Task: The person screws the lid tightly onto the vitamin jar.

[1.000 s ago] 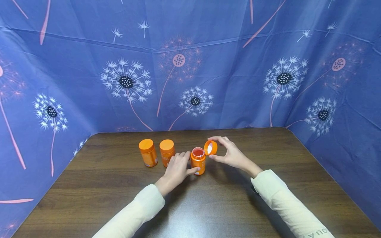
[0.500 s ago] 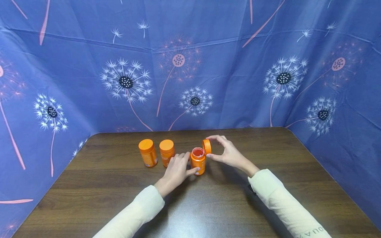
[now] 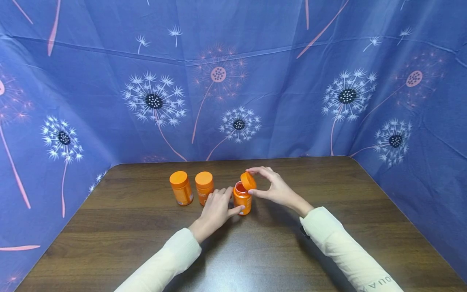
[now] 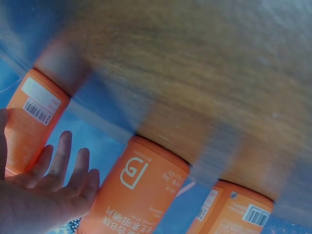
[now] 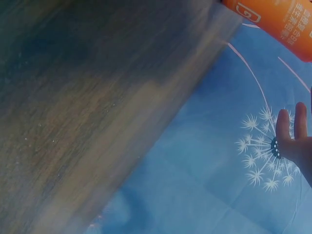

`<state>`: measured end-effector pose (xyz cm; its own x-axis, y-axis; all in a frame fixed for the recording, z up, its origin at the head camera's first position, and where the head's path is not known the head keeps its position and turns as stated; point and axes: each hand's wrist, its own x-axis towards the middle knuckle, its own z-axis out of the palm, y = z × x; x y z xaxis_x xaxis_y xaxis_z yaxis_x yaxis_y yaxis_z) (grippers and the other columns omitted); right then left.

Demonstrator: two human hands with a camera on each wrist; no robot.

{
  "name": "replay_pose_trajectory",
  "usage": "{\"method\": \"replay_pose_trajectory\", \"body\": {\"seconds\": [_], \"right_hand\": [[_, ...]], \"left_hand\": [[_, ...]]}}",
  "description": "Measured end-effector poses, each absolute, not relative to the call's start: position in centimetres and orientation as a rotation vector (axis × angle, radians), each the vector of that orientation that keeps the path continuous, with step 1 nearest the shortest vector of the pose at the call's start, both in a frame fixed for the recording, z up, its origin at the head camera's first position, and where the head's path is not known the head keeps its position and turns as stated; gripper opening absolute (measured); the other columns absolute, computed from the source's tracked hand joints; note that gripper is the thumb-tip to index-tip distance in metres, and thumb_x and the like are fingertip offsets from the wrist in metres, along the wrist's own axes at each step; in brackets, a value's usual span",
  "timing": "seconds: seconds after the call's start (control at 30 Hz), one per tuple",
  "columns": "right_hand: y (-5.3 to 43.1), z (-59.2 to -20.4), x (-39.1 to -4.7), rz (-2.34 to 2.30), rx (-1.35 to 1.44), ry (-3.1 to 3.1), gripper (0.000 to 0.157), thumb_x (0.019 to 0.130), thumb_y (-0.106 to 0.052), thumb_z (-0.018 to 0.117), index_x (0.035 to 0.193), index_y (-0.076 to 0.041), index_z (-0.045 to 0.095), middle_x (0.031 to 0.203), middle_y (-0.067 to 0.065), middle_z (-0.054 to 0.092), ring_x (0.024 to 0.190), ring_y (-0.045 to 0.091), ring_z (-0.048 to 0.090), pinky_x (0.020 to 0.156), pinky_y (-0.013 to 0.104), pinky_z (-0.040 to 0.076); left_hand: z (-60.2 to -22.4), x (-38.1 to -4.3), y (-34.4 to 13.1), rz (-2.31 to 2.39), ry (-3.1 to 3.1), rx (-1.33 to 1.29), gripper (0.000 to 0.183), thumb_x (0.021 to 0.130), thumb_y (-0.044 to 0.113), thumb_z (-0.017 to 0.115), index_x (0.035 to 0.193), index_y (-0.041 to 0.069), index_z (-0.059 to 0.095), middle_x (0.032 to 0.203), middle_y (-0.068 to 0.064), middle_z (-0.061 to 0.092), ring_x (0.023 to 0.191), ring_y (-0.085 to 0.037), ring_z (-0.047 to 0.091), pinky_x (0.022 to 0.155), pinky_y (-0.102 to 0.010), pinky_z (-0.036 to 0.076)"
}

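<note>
An orange pill bottle stands upright on the table with its mouth partly uncovered. My left hand grips its body between thumb and fingers; in the left wrist view this bottle shows a barcode label. Tilted over the mouth is its orange cap, pinched by the thumb and fingers of my right hand. The cap's lower left side overlaps the rim; whether it touches cannot be told. In the right wrist view, part of my right hand shows, while the cap is out of frame.
Two capped orange bottles stand to the left: a nearer one close beside my left hand, and another farther left. The brown wooden table ends at a blue curtain with a dandelion print.
My right hand has moved left and turned the cap from facing its white inside toward the camera to lying slanted over the bottle's mouth. The left hand and bottles stay put.
</note>
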<state>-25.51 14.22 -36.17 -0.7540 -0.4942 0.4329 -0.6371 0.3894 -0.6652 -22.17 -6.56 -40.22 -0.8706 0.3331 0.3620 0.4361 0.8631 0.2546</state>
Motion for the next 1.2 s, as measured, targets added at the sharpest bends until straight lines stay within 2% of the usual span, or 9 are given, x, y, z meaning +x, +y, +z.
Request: {"method": "replay_pose_trajectory", "body": {"seconds": [0.17, 0.43, 0.77, 1.0, 1.2], "right_hand": [[13.7, -34.4, -24.0, 1.298, 1.016, -2.491, 0.054, 0.074, -0.010, 0.074, 0.123, -0.004, 0.052, 0.117, 0.010, 0.057, 0.109, 0.025, 0.048, 0.095, 0.046, 0.036], [13.5, -34.0, -23.7, 1.298, 1.041, -2.465, 0.050, 0.073, -0.008, 0.075, 0.119, -0.003, 0.055, 0.117, 0.011, 0.059, 0.109, 0.027, 0.047, 0.094, 0.049, 0.036], [13.2, -34.2, -23.8, 1.259, 1.108, -2.444, 0.046, 0.074, -0.007, 0.073, 0.117, -0.002, 0.056, 0.117, 0.012, 0.059, 0.111, 0.031, 0.045, 0.096, 0.047, 0.033], [13.8, -37.3, -26.4, 1.162, 1.163, -2.420, 0.046, 0.075, -0.022, 0.075, 0.118, -0.017, 0.058, 0.119, -0.004, 0.058, 0.110, 0.015, 0.044, 0.094, 0.041, 0.035], [13.7, -37.3, -26.4, 1.140, 1.171, -2.418, 0.046, 0.075, -0.023, 0.075, 0.118, -0.017, 0.058, 0.118, -0.004, 0.058, 0.110, 0.015, 0.044, 0.094, 0.041, 0.035]], "left_hand": [[-40.2, -22.0, -6.5, -0.481, -2.736, -0.569, 0.057, 0.075, 0.052, 0.067, 0.112, 0.010, 0.056, 0.089, -0.003, 0.064, 0.077, -0.019, 0.054, 0.070, -0.034, 0.044], [-40.3, -22.0, -6.5, -0.487, -2.724, -0.571, 0.056, 0.075, 0.051, 0.067, 0.112, 0.010, 0.055, 0.091, -0.003, 0.065, 0.078, -0.019, 0.054, 0.071, -0.035, 0.044], [-40.4, -21.9, -6.4, -0.454, -2.681, -0.590, 0.053, 0.076, 0.051, 0.067, 0.107, 0.010, 0.056, 0.083, -0.001, 0.062, 0.074, -0.017, 0.055, 0.066, -0.034, 0.044], [-40.4, -21.9, -6.4, -0.428, -2.669, -0.587, 0.050, 0.075, 0.050, 0.068, 0.103, 0.010, 0.057, 0.078, -0.001, 0.062, 0.073, -0.019, 0.056, 0.066, -0.035, 0.045], [-40.4, -21.9, -6.4, -0.407, -2.648, -0.597, 0.048, 0.075, 0.051, 0.068, 0.098, 0.010, 0.056, 0.071, 0.001, 0.057, 0.068, -0.016, 0.053, 0.062, -0.032, 0.043]]}}
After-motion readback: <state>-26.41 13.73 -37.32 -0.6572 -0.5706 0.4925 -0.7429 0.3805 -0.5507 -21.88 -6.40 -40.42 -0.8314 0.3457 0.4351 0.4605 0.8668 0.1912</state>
